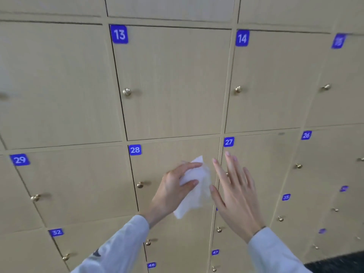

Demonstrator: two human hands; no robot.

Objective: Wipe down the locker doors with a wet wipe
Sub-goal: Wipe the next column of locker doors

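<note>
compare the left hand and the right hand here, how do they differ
The left hand grips a crumpled white wet wipe, fingers curled round it; the right hand holds nothing, fingers straight and spread. The left hand is in front of locker door 28; the right hand is in front of locker door 27. Both come out of light grey sleeves and reach toward the lockers.

Small blue square labels with white numbers sit at the top left corner of the beige wooden locker doors (pixel 173 79): 13 (pixel 119 34), 14 (pixel 242 38), 26 (pixel 306 135), 27 (pixel 228 142), 28 (pixel 135 149), 29 (pixel 19 160), 32 (pixel 56 232), 35 (pixel 286 197), 47 (pixel 215 252), 48 (pixel 151 265).
</note>
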